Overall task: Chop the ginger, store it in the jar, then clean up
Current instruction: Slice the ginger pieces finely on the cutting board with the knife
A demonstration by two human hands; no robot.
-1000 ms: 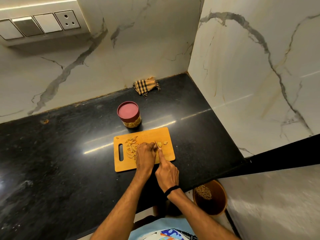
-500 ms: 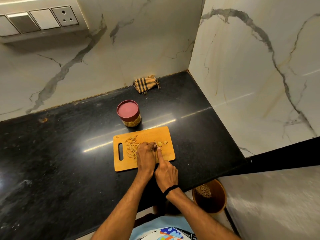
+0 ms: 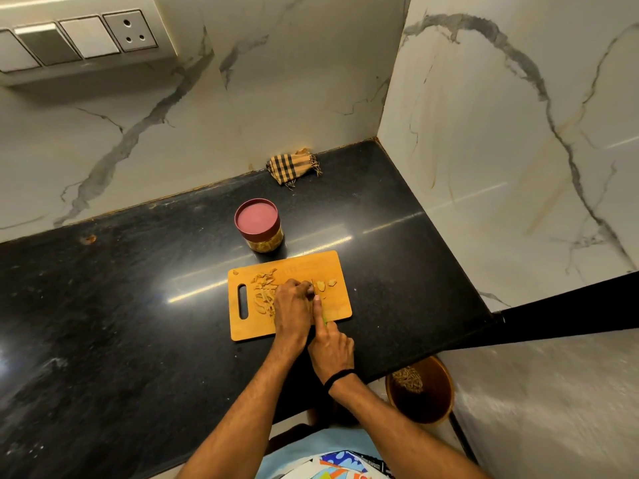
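Black counter (image 3: 138, 305) carries all. On it lies the orange cutting board (image 3: 301, 264), w/ both hands over its near half. Beyond the hands, just past the board's far edge, stands the jar (image 3: 257, 224), red lid on, sth yellowish at its bottom.

The left hand (image 3: 292, 304) is curled, fingertips pressed down on the piece being cut; the piece itself is mostly hidden under them. The right hand (image 3: 330, 344) is closed round the knife (image 3: 312, 285), index finger laid along its top. The blade stands edge-down, right beside the left fingertips.

Ginger (image 3: 264, 295): cut strips in a heap left of the left hand, a few slices (image 3: 321, 286) just right of the blade.

Judgement: ginger is light, firm & fibrous, and the wet cut faces are prob. slippery, so a small piece can roll. Better to hold it from the top, knuckles fwd, tips tucked back. The strips are too small to pinch one by one; gather them w/ blade or palm, then into the jar once the lid is off.
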